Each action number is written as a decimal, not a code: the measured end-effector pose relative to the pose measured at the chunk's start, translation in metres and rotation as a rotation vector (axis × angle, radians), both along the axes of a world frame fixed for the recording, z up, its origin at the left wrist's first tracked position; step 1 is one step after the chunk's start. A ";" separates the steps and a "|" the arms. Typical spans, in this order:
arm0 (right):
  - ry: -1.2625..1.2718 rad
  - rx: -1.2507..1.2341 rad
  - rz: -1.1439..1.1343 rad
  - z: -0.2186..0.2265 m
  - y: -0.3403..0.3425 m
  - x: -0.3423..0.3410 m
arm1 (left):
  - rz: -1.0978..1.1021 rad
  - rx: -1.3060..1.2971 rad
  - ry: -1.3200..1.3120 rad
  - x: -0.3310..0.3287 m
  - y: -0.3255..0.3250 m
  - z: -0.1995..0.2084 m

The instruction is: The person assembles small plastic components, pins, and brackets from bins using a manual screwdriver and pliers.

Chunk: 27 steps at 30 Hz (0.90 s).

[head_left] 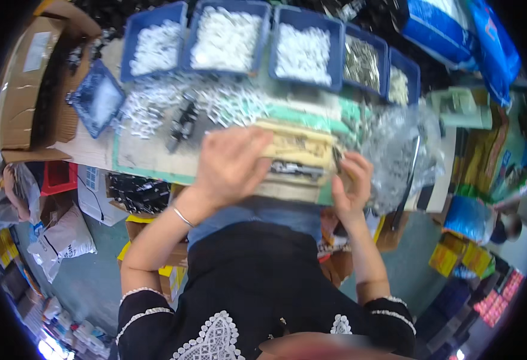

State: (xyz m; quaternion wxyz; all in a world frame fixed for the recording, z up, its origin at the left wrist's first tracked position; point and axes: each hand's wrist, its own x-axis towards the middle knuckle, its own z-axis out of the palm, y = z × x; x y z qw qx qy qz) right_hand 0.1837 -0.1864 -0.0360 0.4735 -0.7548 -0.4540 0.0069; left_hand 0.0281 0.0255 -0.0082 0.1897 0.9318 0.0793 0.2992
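Note:
My left hand [230,163] lies flat with spread fingers on top of a stack of pale wooden boards [296,157] at the table's near edge. Dark and silvery small parts show between the boards. My right hand [352,183] grips the right end of the same stack, fingers curled around its edge. A loose pile of small white plastic parts [173,102] lies on the table just beyond the hands, with a few dark parts [182,123] among them.
Several blue bins [302,51] of white and metallic parts line the table's far side. A small blue tray [95,99] sits at left by cardboard boxes [26,84]. A clear plastic bag [395,150] lies at right. Boxes and bags crowd the floor; another person [11,192] is at left.

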 end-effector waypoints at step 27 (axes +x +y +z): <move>-0.057 -0.047 0.058 0.037 0.050 0.000 | 0.568 -0.054 0.555 0.072 0.364 0.015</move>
